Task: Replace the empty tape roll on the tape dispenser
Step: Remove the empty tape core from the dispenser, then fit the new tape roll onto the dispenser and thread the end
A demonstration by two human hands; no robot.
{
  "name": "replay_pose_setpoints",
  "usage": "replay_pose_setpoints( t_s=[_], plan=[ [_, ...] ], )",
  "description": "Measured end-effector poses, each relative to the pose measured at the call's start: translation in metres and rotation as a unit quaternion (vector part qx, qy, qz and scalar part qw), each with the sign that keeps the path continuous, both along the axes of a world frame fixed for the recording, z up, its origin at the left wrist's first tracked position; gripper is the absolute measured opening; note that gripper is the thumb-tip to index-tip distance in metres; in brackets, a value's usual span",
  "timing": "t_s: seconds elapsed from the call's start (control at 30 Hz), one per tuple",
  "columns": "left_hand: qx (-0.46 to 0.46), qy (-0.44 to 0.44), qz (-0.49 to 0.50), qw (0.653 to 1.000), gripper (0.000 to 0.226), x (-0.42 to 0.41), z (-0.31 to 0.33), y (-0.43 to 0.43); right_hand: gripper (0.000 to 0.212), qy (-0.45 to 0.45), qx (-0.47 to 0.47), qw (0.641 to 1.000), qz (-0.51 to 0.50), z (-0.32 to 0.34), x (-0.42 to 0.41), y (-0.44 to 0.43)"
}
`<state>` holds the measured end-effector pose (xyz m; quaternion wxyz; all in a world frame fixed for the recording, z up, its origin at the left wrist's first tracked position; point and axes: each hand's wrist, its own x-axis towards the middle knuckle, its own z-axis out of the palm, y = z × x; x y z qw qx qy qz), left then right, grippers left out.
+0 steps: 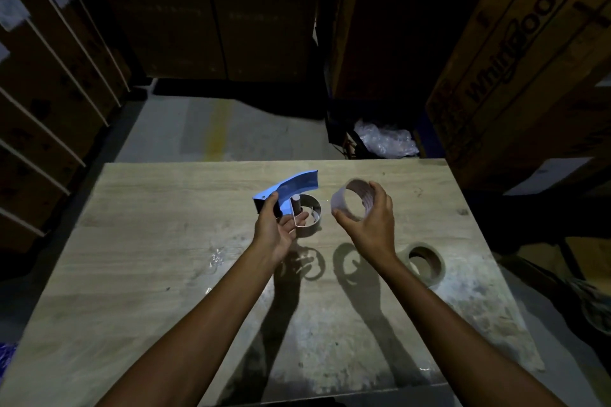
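My left hand (276,226) grips the blue tape dispenser (291,188) above the middle of the wooden table (148,258). The dispenser's round metal holder (312,216) and dark spindle (296,203) are bare. My right hand (370,218) holds a thin, pale empty tape core (350,200) just to the right of the dispenser, apart from it. A full brown tape roll (425,263) lies flat on the table to the right, near my right forearm.
Tall cardboard boxes (529,59) stand to the right and behind the table, and strapped boxes (43,92) on the left. A crumpled plastic bag (385,140) lies on the floor behind the table's far edge. The room is dim.
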<state>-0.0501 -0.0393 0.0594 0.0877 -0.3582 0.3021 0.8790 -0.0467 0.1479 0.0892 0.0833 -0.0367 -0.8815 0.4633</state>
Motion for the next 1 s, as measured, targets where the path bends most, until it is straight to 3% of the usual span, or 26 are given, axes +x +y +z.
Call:
replay_pose_setpoints(
  t_s=[0.13, 0.53, 0.73, 1.0],
  plan=[
    [-0.010, -0.008, 0.039, 0.999, 0.045, -0.007, -0.004, 0.015, 0.088, -0.028, 0.019, 0.999, 0.000, -0.017, -0.021, 0.033],
    [-0.032, -0.016, 0.080, 0.996, 0.046, -0.013, -0.008, 0.035, 0.090, -0.147, 0.169, 0.975, -0.013, -0.084, -0.089, 0.111],
    [-0.028, -0.002, 0.087, 0.996, 0.039, -0.016, -0.010, 0.034, 0.076, -0.208, 0.156, 0.966, -0.006, -0.114, -0.098, 0.115],
    [-0.031, -0.014, 0.089, 0.995, 0.033, -0.014, -0.008, 0.033, 0.080, -0.227, 0.188, 0.955, 0.013, -0.136, -0.100, 0.119]
  ],
)
